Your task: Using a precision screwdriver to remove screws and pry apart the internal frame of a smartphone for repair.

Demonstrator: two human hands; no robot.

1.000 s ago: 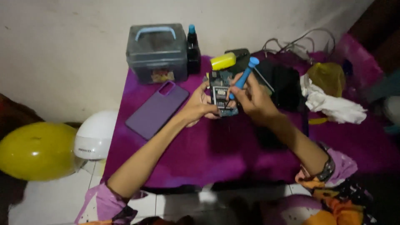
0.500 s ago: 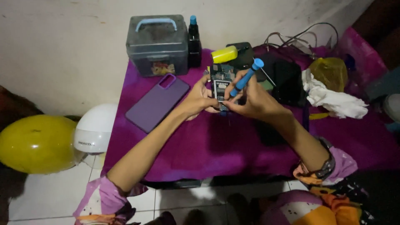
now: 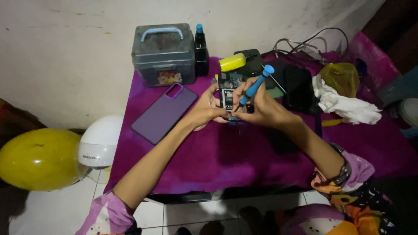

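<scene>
At the centre of the frame, the lower end of the opened phone (image 3: 229, 98) lies under the fingers of the left hand (image 3: 204, 111) and right hand (image 3: 257, 109), and its small parts are too fine to make out. The tip of the blue screwdriver (image 3: 254, 89) is lost between the fingers, so where it touches cannot be told. The black things (image 3: 296, 85) right of centre merge in the dim light. The yellow balloon (image 3: 37, 159) is cut by the left edge, and the pink bag (image 3: 370, 52) at upper right fades into shadow. The near edge of the counter (image 3: 209, 174) hides the floor beneath.
</scene>
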